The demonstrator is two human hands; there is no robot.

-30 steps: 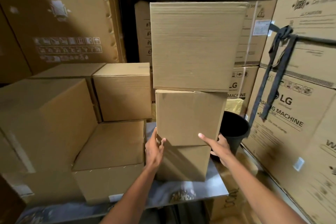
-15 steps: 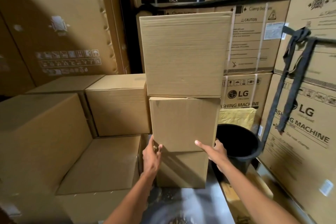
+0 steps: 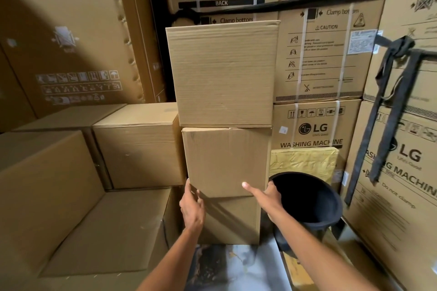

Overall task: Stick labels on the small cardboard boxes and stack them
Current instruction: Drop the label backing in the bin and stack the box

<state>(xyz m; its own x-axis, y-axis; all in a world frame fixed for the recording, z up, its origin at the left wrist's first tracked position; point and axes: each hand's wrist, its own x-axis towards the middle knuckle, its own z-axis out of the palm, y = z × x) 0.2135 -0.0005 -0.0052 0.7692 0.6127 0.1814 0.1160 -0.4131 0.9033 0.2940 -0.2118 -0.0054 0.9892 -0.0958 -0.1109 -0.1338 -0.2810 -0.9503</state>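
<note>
Three plain cardboard boxes stand stacked at the centre: a top box (image 3: pixel 222 73), a middle box (image 3: pixel 227 160) and a bottom box (image 3: pixel 233 220) on a dark mottled surface (image 3: pixel 231 267). My left hand (image 3: pixel 192 207) lies flat against the middle box's lower left corner, fingers straight up its side. Across from it, my right hand (image 3: pixel 263 198) holds the lower right corner, thumb on the front face and fingers round the side. No label shows on the faces in view.
More plain boxes (image 3: pixel 137 149) sit left of the stack. A black bucket (image 3: pixel 307 198) stands close on the right beside a yellow wrapped parcel (image 3: pixel 303 160). Large washing machine cartons (image 3: pixel 314 130) wall in the back and right, with a black strap (image 3: pixel 387 106) hanging down.
Both hands stay on the middle box's lower corners. The view has tilted up and moved closer, so the stack sits lower in the frame.
</note>
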